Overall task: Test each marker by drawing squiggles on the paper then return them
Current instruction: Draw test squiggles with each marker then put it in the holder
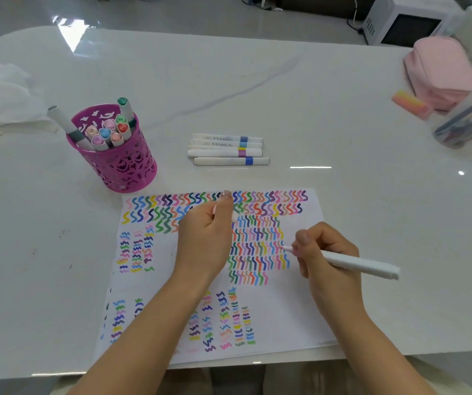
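Note:
A white sheet of paper [291, 309] lies near the table's front edge, covered in rows of coloured squiggles. My right hand [326, 258] grips a white marker [360, 263] with a pink tip, and the tip touches the paper at the right end of a squiggle row. My left hand [206, 238] rests on the paper with curled fingers round a small white and pink cap [234, 216]. Several capped white markers [226, 149] lie side by side beyond the paper. A magenta cut-out pen cup [120, 166] at the left holds several more markers.
A pink pouch [440, 72] and an orange-pink eraser [410, 104] lie at the far right, next to a clear plastic container [468, 118]. Crumpled clear plastic [0, 92] sits at the far left. A white appliance [400, 21] stands behind the table.

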